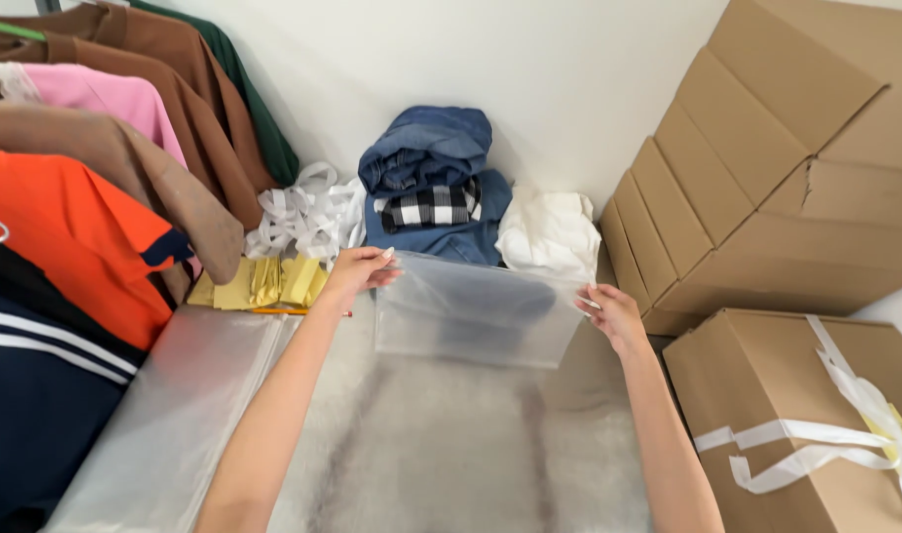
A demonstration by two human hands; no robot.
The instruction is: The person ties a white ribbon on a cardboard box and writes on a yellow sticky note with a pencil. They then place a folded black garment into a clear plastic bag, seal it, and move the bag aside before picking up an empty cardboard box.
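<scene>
Here, centre of frame: both hands hold one clear plastic bag (476, 311) stretched flat between them, above the desk (451, 454).

Left hand (357, 271): at the bag's upper left corner, fingers curled and pinched on the edge; thumb side not visible behind the film.

Right hand (614, 314): at the bag's right edge, fingers closed on the plastic; fingertips partly lost behind the translucent film.

Bag: frosted, roughly rectangular, held just above the desk, lower edge blurred. Whether anything is inside cannot be told; the dark shade seen through it matches the denim behind.

Behind the bag, upper centre, against the wall: a pile of blue jeans (431, 163) with a black-and-white checked cloth (428, 205) tucked in it. A white cloth (548, 232) lies just right of the pile; a tangle of white ribbon (303, 212) to its left; yellow folded pieces (263, 281) below the ribbon.

Left edge of frame: hanging clothes (86, 197) in brown, pink, orange and navy, cut off by the frame. A stack of clear plastic sheets (185, 395) lies on the desk at lower left.

Right side: stacked cardboard boxes (767, 168); one box tied with white ribbon (796, 415) at lower right, cut off.

Desk surface is blurred; detail hard to make out.
</scene>
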